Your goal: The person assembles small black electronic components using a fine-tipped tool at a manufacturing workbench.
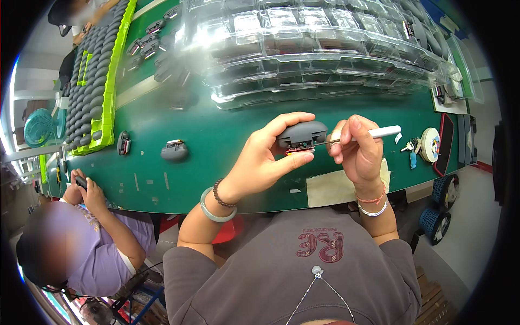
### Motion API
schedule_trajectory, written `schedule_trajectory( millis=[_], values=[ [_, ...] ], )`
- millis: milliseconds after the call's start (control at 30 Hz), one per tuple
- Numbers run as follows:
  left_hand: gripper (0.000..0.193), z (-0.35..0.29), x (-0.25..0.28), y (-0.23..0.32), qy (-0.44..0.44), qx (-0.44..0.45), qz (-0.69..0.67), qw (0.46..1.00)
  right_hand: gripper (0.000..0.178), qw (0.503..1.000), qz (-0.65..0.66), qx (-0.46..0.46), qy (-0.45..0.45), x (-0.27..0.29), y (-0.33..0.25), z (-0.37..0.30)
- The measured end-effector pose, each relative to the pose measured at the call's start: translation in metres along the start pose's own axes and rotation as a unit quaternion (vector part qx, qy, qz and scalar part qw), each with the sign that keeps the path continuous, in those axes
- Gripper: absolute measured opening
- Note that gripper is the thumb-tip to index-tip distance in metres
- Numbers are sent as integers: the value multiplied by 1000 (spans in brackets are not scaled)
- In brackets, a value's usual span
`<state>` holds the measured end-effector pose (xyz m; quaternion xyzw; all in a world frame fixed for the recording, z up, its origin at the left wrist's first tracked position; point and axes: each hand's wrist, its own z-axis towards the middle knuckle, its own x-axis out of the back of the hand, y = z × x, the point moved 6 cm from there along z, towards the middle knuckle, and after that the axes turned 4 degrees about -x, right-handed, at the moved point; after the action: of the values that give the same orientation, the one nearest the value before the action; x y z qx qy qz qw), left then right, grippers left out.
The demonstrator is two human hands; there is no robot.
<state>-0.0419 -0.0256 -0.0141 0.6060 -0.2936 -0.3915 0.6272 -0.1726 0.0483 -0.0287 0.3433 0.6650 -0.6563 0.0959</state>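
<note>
My left hand (262, 157) grips a dark grey, rounded plastic device (301, 133) between thumb and fingers. Its underside is open, with a red circuit board and small dark parts showing. In my right hand (357, 149) is a slim tool with a white handle (384, 131) and a thin metal shaft, pinched by the fingertips. The shaft reaches left to the open side of the device; whether its tip touches a part is too small to tell. A pale yellow sheet (330, 189) lies under my right wrist.
Stacked clear plastic trays (325, 67) fill the back of the green table (216, 130). Two more grey devices, one here (174, 151), stand to the left, before a lime-green tray (103, 138) of grey shells. Keys (411, 146) lie right. A co-worker (103, 238) sits at left.
</note>
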Motion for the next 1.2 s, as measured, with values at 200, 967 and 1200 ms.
schedule_trajectory(
  millis=[200,967,1200],
  values=[
    [47,-2,0,1,-5,47,-68,997,37,980,166,-103,-35,2,23,3],
    [43,-3,4,0,32,48,-72,996,40,995,-3,103,-6,5,-4,-6],
    [45,-5,2,1,17,15,-14,1000,40,986,-92,138,-20,-4,-7,-10]
  ],
)
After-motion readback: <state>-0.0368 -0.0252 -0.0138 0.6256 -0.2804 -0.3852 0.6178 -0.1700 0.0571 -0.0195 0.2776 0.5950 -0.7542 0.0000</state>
